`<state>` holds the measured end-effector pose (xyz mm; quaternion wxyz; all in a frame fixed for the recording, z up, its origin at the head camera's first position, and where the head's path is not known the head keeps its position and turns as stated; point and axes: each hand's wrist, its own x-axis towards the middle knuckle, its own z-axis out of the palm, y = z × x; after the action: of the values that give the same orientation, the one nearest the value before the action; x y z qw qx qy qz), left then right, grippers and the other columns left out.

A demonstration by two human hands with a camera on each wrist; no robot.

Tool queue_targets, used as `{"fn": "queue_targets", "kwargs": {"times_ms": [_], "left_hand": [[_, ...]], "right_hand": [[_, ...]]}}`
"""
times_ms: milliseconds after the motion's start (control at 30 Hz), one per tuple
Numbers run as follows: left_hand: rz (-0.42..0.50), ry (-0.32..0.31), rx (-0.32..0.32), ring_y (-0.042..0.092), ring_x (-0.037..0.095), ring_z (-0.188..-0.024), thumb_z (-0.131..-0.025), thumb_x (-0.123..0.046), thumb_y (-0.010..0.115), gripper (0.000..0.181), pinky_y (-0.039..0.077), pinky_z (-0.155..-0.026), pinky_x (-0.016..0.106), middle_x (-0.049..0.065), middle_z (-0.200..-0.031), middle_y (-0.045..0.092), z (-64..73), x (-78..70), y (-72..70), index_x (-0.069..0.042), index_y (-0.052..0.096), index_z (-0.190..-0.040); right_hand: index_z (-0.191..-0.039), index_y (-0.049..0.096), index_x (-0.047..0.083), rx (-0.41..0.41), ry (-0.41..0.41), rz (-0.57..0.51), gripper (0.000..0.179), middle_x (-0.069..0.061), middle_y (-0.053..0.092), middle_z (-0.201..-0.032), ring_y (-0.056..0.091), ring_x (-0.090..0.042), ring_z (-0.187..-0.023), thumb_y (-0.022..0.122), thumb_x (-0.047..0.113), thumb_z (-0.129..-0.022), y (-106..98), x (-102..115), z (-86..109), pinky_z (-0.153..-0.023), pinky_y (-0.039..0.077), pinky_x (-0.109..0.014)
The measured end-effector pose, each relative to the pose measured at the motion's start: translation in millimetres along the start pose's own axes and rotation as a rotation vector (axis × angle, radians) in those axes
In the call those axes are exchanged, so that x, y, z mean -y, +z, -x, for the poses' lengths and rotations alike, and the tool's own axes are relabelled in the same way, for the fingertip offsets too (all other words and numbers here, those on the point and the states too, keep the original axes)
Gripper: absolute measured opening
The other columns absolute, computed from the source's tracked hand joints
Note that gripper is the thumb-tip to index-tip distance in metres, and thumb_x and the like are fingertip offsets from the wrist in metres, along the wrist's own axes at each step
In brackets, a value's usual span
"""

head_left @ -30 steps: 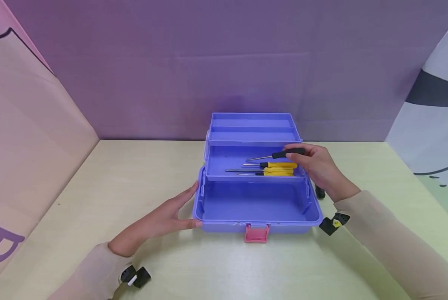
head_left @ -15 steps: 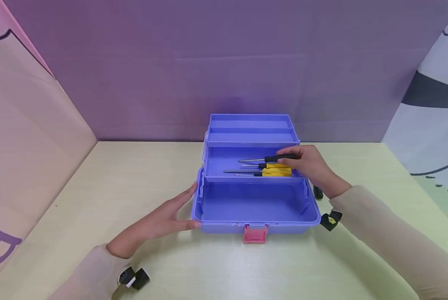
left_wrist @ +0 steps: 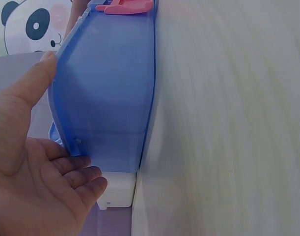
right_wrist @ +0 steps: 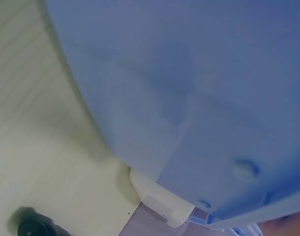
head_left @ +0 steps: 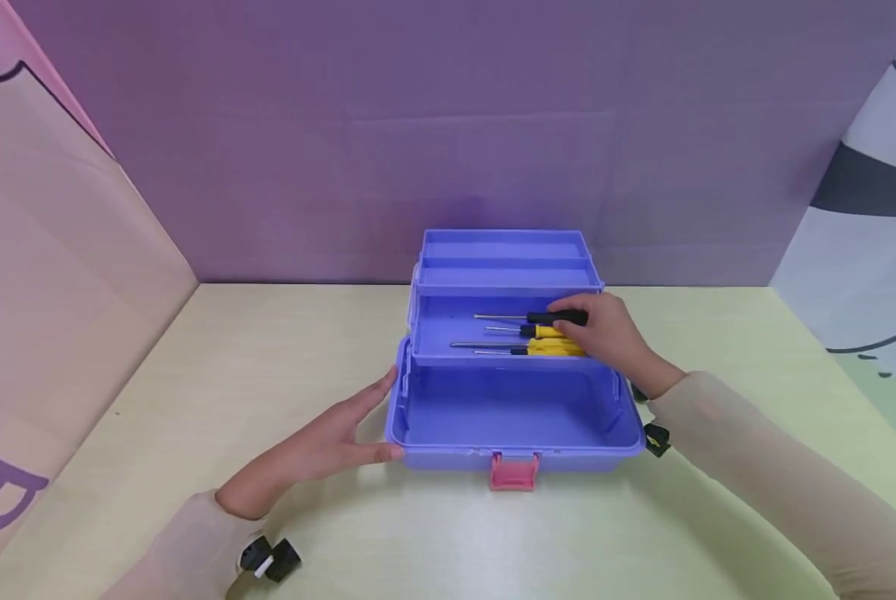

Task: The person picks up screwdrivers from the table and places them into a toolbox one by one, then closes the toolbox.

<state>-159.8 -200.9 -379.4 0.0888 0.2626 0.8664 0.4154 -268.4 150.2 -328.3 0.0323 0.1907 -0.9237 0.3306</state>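
Observation:
A blue-purple toolbox (head_left: 448, 460) stands open on the table, its tiers stepped up toward the back. My right hand (head_left: 611, 335) pinches the handle of a black screwdriver (head_left: 541, 317) over the middle tray (head_left: 448, 312). In front of it, several yellow-handled screwdrivers (head_left: 548, 343) lie side by side in that tray, their handle ends partly behind my fingers. My left hand (head_left: 327, 442) rests against the toolbox's left side, thumb at the front corner and fingers extended; the left wrist view shows it touching the side wall (left_wrist: 103, 88).
A pink latch (head_left: 514, 473) hangs at the box's front. Beside the right wall, a dark-handled item (right_wrist: 37, 226) sits on the table, mostly behind my wrist in the head view. A purple backdrop (head_left: 448, 150) rises behind the table (head_left: 305, 333).
My right hand has carried the black screwdriver left and down into the middle tray, until it lies nearly parallel with the yellow ones. The left hand keeps its place.

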Motion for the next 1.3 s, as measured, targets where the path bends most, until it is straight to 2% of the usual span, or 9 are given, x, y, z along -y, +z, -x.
{"fn": "queue_targets", "kwargs": {"times_ms": [333,600,733,867,967,1033,1100,1233,1300], "left_hand": [[0.005,-0.004,-0.003,0.014,0.034,-0.142,-0.083,-0.034,0.072,0.097,0.021,-0.111,0.053,0.012,-0.157,0.012,1.7,0.8,-1.2,-0.008,0.009,-0.152],[0.014,-0.010,-0.001,0.014,0.033,-0.142,-0.083,-0.033,0.072,0.097,0.022,-0.111,0.052,0.011,-0.157,0.012,1.9,2.7,-0.6,-0.009,0.009,-0.152],[0.013,-0.008,-0.003,0.014,0.032,-0.142,-0.083,-0.033,0.072,0.097,0.023,-0.111,0.052,0.011,-0.157,0.012,1.1,1.7,-0.1,-0.008,0.009,-0.151],[0.009,-0.005,0.005,0.014,0.033,-0.142,-0.083,-0.033,0.072,0.096,0.023,-0.111,0.052,0.012,-0.156,0.012,0.9,1.3,-0.2,-0.007,0.009,-0.151],[0.006,0.002,0.008,0.014,0.033,-0.142,-0.083,-0.033,0.072,0.096,0.023,-0.111,0.052,0.012,-0.156,0.012,0.0,0.7,-1.2,-0.006,0.009,-0.151],[0.005,0.006,0.007,0.014,0.033,-0.142,-0.083,-0.033,0.072,0.096,0.023,-0.111,0.052,0.012,-0.156,0.012,-0.7,0.6,-1.7,-0.007,0.010,-0.151],[0.006,0.014,0.007,0.014,0.035,-0.142,-0.084,-0.031,0.072,0.095,0.022,-0.111,0.053,0.013,-0.156,0.012,-1.3,1.0,-1.9,-0.006,0.010,-0.151],[0.008,0.009,0.010,0.014,0.034,-0.142,-0.085,-0.032,0.071,0.094,0.022,-0.111,0.053,0.012,-0.157,0.011,-2.6,1.3,-1.6,-0.008,0.009,-0.151],[0.012,0.004,0.010,0.013,0.032,-0.142,-0.084,-0.033,0.071,0.096,0.022,-0.111,0.051,0.011,-0.157,0.011,-3.3,0.3,-2.0,-0.008,0.009,-0.151]], "right_hand": [[-0.111,0.067,-0.005,0.041,-0.039,0.044,0.023,-0.022,0.065,-0.112,0.060,-0.035,-0.104,0.056,0.001,-0.092,2,4,-3.7,-0.090,0.050,-0.047],[-0.114,0.065,-0.005,0.080,-0.053,0.038,0.025,-0.022,0.064,-0.113,0.059,-0.036,-0.105,0.058,0.005,-0.092,-2,1,-4.8,-0.091,0.050,-0.047],[-0.114,0.065,-0.006,0.060,-0.071,-0.004,0.026,-0.021,0.065,-0.111,0.061,-0.035,-0.103,0.057,0.006,-0.092,-6,-3,-1.1,-0.088,0.052,-0.046],[-0.116,0.064,-0.005,0.046,-0.031,-0.097,0.028,-0.020,0.065,-0.112,0.064,-0.030,-0.096,0.056,0.010,-0.094,-12,-7,10.3,-0.080,0.056,-0.033],[-0.119,0.062,-0.003,-0.009,0.015,-0.166,0.030,-0.020,0.064,-0.116,0.063,-0.030,-0.097,0.055,0.015,-0.096,-19,-9,21.6,-0.076,0.054,-0.019],[-0.120,0.062,-0.002,-0.068,0.037,-0.197,0.033,-0.019,0.063,-0.119,0.062,-0.030,-0.102,0.054,0.020,-0.097,-23,-11,28.8,-0.079,0.052,-0.018],[-0.121,0.062,0.000,-0.136,0.047,-0.215,0.034,-0.016,0.064,-0.119,0.062,-0.021,-0.103,0.053,0.023,-0.097,-27,-15,35.1,-0.081,0.050,-0.014],[-0.122,0.063,0.004,-0.251,0.096,-0.263,0.035,0.002,0.067,-0.111,0.058,0.000,-0.097,0.055,0.026,-0.096,-31,-23,45.9,-0.082,0.046,-0.009],[-0.122,0.062,0.004,-0.286,0.141,-0.286,0.037,0.013,0.065,-0.105,0.055,0.005,-0.096,0.054,0.028,-0.096,-31,-25,50.6,-0.088,0.047,-0.015]]}}
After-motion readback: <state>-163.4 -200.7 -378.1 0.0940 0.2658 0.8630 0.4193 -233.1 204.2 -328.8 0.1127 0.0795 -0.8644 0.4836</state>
